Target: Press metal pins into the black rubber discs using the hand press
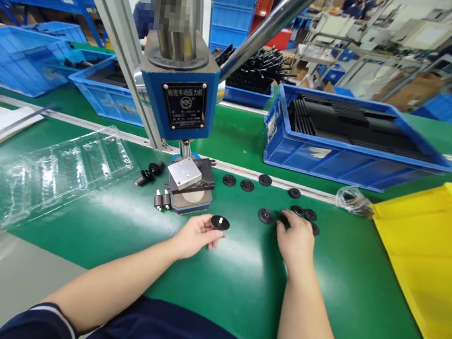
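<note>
Black disc: in our left hand, white stub upward, in front of the blue press.
Left grip: our fingers pinch the disc by its edge.
Right hand: fingers bent at the loose discs on our green worktop; we cannot tell whether they grip one.
Yellow bin: to our right.

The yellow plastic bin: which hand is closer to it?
Right. The right hand is by the flat black round discs, left of the yellow plastic bin; the left hand is farther left, holding a black round disc with a white pin.
</note>
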Action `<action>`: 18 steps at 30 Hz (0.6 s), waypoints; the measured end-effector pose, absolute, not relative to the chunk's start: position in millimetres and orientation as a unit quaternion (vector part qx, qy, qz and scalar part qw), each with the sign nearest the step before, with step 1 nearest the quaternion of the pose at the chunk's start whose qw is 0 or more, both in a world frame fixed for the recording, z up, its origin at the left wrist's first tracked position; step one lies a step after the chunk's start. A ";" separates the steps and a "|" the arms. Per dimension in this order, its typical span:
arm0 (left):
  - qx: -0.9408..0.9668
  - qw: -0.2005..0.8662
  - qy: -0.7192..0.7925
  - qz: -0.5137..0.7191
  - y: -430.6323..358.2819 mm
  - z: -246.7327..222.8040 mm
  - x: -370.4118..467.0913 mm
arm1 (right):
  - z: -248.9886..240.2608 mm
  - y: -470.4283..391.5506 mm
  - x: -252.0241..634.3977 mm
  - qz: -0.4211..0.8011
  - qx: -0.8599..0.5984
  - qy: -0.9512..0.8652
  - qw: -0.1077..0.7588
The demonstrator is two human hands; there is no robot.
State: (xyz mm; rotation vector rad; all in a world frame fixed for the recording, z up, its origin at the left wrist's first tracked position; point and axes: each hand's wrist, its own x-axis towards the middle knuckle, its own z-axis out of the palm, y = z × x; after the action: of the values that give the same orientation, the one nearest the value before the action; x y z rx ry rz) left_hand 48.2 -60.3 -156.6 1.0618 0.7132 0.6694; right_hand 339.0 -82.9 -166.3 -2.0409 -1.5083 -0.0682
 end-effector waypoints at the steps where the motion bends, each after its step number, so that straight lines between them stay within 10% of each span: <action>1: 0.487 0.748 0.329 0.307 -59.9 -156.6 48.0 | -169.5 -80.9 343.3 -0.026 -0.769 -0.566 0.298; 18: 0.496 0.706 0.366 0.351 -58.5 -156.1 49.8 | -170.2 -80.7 249.4 0.063 -0.647 -0.683 0.333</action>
State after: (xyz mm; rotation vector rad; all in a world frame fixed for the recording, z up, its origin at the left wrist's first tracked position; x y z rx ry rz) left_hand 49.8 -58.5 -156.1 1.1017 0.8125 0.7793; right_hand 249.4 -80.7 -170.2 -1.6907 -1.7839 0.1649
